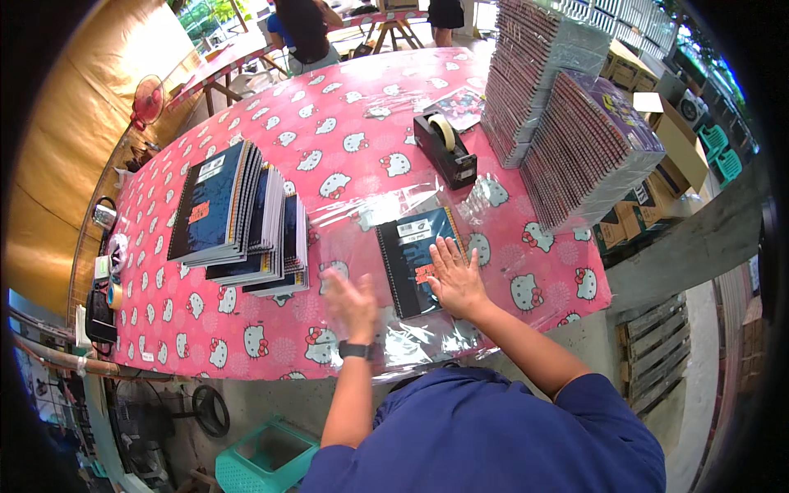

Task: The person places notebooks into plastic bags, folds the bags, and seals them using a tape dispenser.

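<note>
A dark blue spiral notebook (pixel 411 279) with orange lettering and a white label lies on clear plastic film (pixel 329 226) before me. My right hand (pixel 457 283) rests flat on the notebook's right part, fingers stretched out. Just left of the notebook, my left hand (pixel 352 304) is raised over the film and slightly blurred. Its fingers look extended, and I see nothing in them. Beyond the notebook stands a black tape dispenser (pixel 444 152) with a roll of tape. To the left rises a staggered stack of similar notebooks (pixel 215 205).
Tall piles of plastic-wrapped spiral notebooks (pixel 575 152) stand at the table's right side. A pink patterned cloth (pixel 246 329) covers the table. Cardboard boxes (pixel 629 218) sit beyond its right edge, and a teal stool (pixel 267 456) is below. Other people (pixel 306 33) are at a far table.
</note>
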`<state>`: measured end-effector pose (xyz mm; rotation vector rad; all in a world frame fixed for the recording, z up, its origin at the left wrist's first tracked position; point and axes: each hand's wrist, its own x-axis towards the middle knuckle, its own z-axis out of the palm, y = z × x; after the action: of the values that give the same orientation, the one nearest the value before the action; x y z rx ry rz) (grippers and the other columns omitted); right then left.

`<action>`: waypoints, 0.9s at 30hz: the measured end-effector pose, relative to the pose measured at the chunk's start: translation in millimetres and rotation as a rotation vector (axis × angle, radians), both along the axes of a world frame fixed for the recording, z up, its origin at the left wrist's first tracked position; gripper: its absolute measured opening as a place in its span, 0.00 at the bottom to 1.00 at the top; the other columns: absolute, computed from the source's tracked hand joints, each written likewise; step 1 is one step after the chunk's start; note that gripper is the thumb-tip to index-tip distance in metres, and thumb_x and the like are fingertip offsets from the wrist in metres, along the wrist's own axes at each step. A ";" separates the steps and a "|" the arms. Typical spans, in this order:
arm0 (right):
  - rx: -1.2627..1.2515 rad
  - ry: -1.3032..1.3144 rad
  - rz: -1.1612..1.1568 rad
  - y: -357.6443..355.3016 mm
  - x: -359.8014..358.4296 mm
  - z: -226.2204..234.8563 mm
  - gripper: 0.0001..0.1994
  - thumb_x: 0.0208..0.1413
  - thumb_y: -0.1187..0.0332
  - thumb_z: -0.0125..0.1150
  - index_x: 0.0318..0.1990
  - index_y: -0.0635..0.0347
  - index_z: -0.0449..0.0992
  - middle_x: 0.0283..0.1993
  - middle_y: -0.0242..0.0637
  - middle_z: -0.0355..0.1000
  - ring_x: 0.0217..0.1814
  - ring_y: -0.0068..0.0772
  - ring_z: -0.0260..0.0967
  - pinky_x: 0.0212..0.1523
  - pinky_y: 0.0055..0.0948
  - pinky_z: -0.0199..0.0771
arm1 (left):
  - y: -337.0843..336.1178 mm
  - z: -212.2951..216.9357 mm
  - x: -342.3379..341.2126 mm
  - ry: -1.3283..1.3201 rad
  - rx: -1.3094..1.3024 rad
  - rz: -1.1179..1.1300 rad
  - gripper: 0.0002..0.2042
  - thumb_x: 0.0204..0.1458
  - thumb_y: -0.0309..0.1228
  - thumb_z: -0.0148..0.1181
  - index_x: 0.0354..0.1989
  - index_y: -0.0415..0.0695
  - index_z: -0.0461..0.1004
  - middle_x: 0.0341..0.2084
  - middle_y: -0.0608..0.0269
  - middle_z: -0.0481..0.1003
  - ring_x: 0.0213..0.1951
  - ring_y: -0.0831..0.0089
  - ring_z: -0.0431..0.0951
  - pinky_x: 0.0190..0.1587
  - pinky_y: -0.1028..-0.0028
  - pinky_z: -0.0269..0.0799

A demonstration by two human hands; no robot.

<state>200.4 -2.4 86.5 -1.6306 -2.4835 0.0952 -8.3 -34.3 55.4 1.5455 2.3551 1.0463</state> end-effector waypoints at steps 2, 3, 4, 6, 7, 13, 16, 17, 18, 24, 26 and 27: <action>-0.013 -0.031 0.009 0.0 -2.5 5.2 0.32 0.59 0.50 0.38 0.67 0.57 0.47 0.73 0.37 0.35 0.75 0.37 0.28 0.64 0.66 0.32 | -9.8 1.4 -31.0 0.391 0.086 0.219 0.27 0.50 0.40 0.58 0.57 0.39 0.63 0.52 0.46 0.65 0.54 0.51 0.62 0.57 0.53 0.51; -0.021 -0.019 0.012 -0.1 -2.7 6.2 0.32 0.59 0.50 0.38 0.67 0.57 0.46 0.73 0.37 0.35 0.75 0.36 0.28 0.63 0.67 0.32 | -13.5 2.1 -40.6 0.376 0.076 0.119 0.25 0.48 0.39 0.60 0.54 0.40 0.67 0.50 0.49 0.67 0.53 0.55 0.63 0.55 0.54 0.55; -0.029 -0.008 0.015 -0.1 -2.7 7.2 0.32 0.59 0.51 0.39 0.67 0.57 0.46 0.73 0.37 0.35 0.75 0.36 0.27 0.63 0.67 0.32 | -16.6 1.4 -45.1 0.361 0.066 0.020 0.23 0.46 0.38 0.61 0.51 0.41 0.70 0.49 0.52 0.69 0.53 0.58 0.64 0.52 0.55 0.58; -0.042 -0.003 0.019 1.9 -1.7 11.4 0.32 0.59 0.51 0.39 0.67 0.57 0.47 0.72 0.37 0.35 0.75 0.38 0.27 0.63 0.68 0.30 | -10.0 1.6 -46.9 0.389 0.129 -0.037 0.16 0.45 0.35 0.63 0.42 0.41 0.75 0.47 0.53 0.70 0.48 0.59 0.66 0.50 0.58 0.60; -0.059 0.005 0.011 3.9 -2.3 14.5 0.31 0.59 0.52 0.39 0.67 0.58 0.47 0.72 0.37 0.35 0.75 0.40 0.26 0.63 0.68 0.29 | -9.4 3.8 -49.1 0.279 0.183 -0.029 0.17 0.45 0.35 0.63 0.44 0.41 0.74 0.45 0.54 0.71 0.47 0.59 0.68 0.50 0.60 0.62; 0.032 0.062 0.097 6.5 -3.8 19.8 0.27 0.53 0.60 0.52 0.61 0.56 0.58 0.67 0.41 0.47 0.69 0.49 0.40 0.62 0.60 0.41 | -47.5 39.2 -91.9 -0.922 -0.423 0.197 0.19 0.48 0.30 0.62 0.47 0.34 0.68 0.34 0.56 0.74 0.34 0.74 0.75 0.32 0.77 0.72; -0.083 0.304 0.364 18.9 -12.8 28.6 0.20 0.44 0.75 0.54 0.49 0.59 0.69 0.57 0.40 0.59 0.62 0.47 0.51 0.56 0.45 0.56 | -59.6 36.4 -100.0 -1.406 -0.368 -0.034 0.20 0.47 0.27 0.63 0.48 0.35 0.67 0.32 0.62 0.74 0.28 0.79 0.75 0.29 0.80 0.71; -0.172 0.474 0.383 23.1 -16.2 26.5 0.15 0.41 0.76 0.56 0.42 0.59 0.73 0.51 0.40 0.64 0.56 0.47 0.57 0.52 0.41 0.61 | -55.5 38.7 -92.5 -1.387 -0.202 -0.136 0.20 0.47 0.26 0.63 0.48 0.35 0.67 0.31 0.63 0.74 0.28 0.79 0.74 0.29 0.80 0.71; -0.265 0.634 0.394 28.0 -14.8 24.1 0.11 0.39 0.77 0.57 0.34 0.60 0.76 0.45 0.40 0.68 0.51 0.46 0.63 0.48 0.38 0.66 | -48.8 51.8 -74.2 -1.372 -0.043 -0.239 0.19 0.47 0.25 0.62 0.48 0.35 0.67 0.31 0.64 0.74 0.28 0.79 0.74 0.30 0.81 0.70; -0.958 1.114 -0.066 56.3 -22.5 50.4 0.16 0.42 0.59 0.70 0.25 0.66 0.78 0.23 0.32 0.72 0.24 0.18 0.66 0.24 0.20 0.66 | 0.1 72.8 26.0 -1.210 -0.113 -0.427 0.20 0.39 0.33 0.72 0.37 0.41 0.69 0.28 0.67 0.73 0.29 0.81 0.71 0.33 0.81 0.66; -0.871 0.883 0.086 53.1 -21.1 59.5 0.15 0.42 0.60 0.70 0.26 0.67 0.78 0.22 0.31 0.71 0.24 0.17 0.65 0.24 0.19 0.65 | 2.4 73.2 44.9 -1.226 -0.067 -0.402 0.20 0.39 0.33 0.72 0.37 0.41 0.68 0.27 0.68 0.72 0.28 0.82 0.70 0.31 0.82 0.66; -0.845 0.889 0.103 51.7 -18.9 59.2 0.13 0.45 0.64 0.67 0.26 0.67 0.78 0.22 0.31 0.71 0.23 0.16 0.64 0.24 0.20 0.65 | 1.9 69.4 48.2 -1.160 -0.087 -0.386 0.17 0.44 0.31 0.69 0.38 0.40 0.68 0.27 0.69 0.72 0.28 0.83 0.71 0.30 0.83 0.66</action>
<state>181.4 49.3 145.7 -1.1932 -1.8417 1.6450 39.8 -32.5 124.7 0.8687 1.2319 1.2208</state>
